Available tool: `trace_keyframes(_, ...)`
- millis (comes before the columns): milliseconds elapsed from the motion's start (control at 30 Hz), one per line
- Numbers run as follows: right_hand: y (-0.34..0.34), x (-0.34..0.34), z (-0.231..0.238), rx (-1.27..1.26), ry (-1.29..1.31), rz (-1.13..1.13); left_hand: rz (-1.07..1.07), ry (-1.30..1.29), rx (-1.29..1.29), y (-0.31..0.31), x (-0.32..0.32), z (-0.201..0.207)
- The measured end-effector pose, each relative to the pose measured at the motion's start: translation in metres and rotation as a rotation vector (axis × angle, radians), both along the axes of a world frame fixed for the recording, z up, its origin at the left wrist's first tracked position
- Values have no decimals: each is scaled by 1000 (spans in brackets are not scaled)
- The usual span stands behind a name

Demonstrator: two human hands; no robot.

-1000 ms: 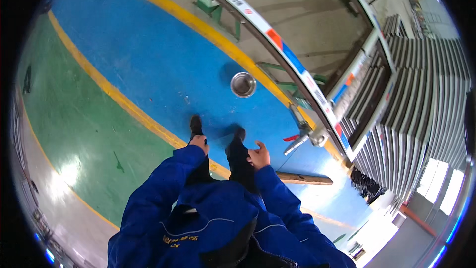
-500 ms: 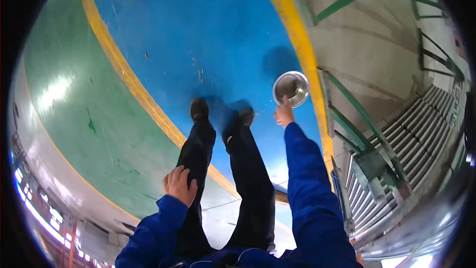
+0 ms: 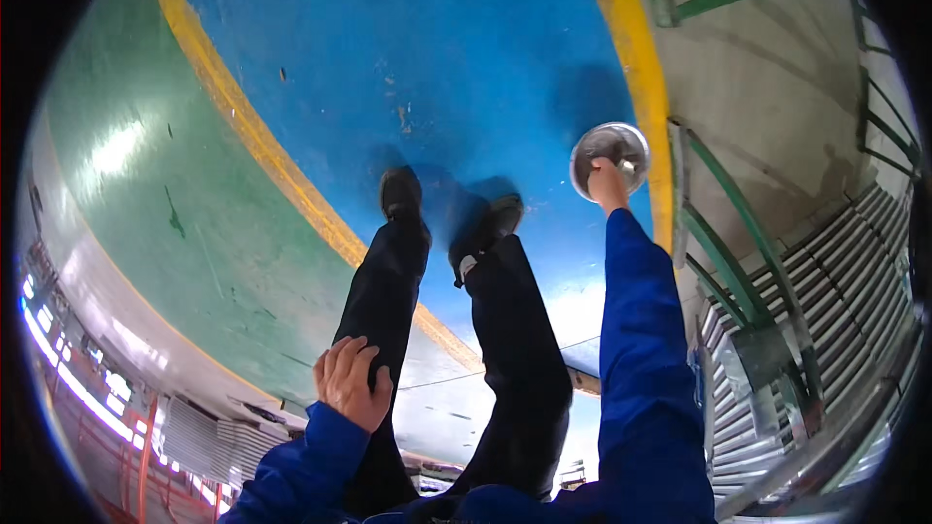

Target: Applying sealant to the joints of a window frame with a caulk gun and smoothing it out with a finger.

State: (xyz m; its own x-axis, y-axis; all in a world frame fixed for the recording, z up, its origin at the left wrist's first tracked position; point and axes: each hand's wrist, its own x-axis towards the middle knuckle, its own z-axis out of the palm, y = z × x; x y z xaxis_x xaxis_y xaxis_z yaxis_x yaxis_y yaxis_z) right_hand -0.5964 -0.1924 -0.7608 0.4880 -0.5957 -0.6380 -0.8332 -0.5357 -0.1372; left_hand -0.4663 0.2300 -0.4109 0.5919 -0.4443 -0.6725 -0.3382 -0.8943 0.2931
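A round, shiny metal bowl (image 3: 638, 144) is in my right hand (image 3: 609, 184), whose fingers close over its near rim. Its dark shadow falls on the blue floor a little apart from it, so it appears raised off the ground. Inside the bowl shows a small bright patch; whether that is an object or a reflection I cannot make out. My left hand (image 3: 353, 381) is open over my left leg, thumb apart and nothing in it.
Blue floor (image 3: 427, 29) lies ahead, edged by yellow lines (image 3: 636, 49), with green floor (image 3: 155, 223) to the left. Green metal frames (image 3: 733, 262) stand close on the right, beside a roller conveyor (image 3: 825, 301). My shoes (image 3: 400, 191) are on the blue floor.
My right hand and the bowl appear farther right in view, with the fingers reaching more over the rim. The floor and frames on the right also shift rightward. My left hand keeps its place.
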Motion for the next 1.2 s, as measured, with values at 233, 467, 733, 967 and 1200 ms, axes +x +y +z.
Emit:
trace_keyframes(233,22,40,173,523,-264,-1050,29,-120,-120,6,-17,-1)
trace_keyframes(467,67,46,304,702,-596,-1636,-6,44,59,26,-3,31)
trace_keyframes(733,82,-16,141,499,-601,-1896,47,62,99,37,-6,6)
trace_keyframes(967,54,-66,-25,393,-675,-1955,16,62,54,29,14,-9)
trace_keyframes(1200,38,-43,-28,146,-839,-2014,-34,64,27,11,24,-12)
